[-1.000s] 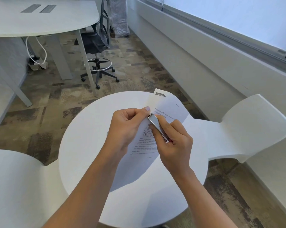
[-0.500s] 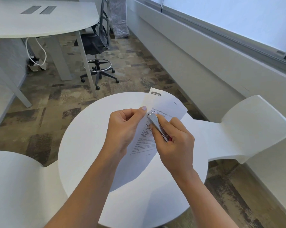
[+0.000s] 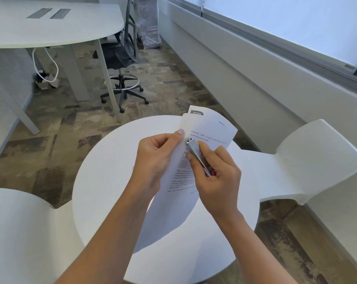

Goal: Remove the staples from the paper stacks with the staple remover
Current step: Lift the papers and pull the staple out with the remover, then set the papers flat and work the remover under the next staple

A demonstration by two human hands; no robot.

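A stapled stack of printed white paper [image 3: 210,128] is held up above a round white table [image 3: 103,181]. My left hand [image 3: 157,158] pinches the stack's left edge, thumb on top. My right hand [image 3: 216,177] grips a silver metal staple remover [image 3: 196,154] with a red part at its lower end. The remover's tip rests against the paper right next to my left thumb. The staple itself is too small to make out. The lower sheet hangs down toward the table behind my forearms.
White moulded chairs stand at the right [image 3: 309,160] and the lower left [image 3: 19,232] of the table. A grey desk [image 3: 50,27] and a black office chair [image 3: 120,58] are farther back on the patterned carpet. A low white wall ledge [image 3: 255,68] runs along the right.
The paper stack and both hands have shifted slightly up and away. The remover's tip stays at the same spot on the paper beside my left thumb.
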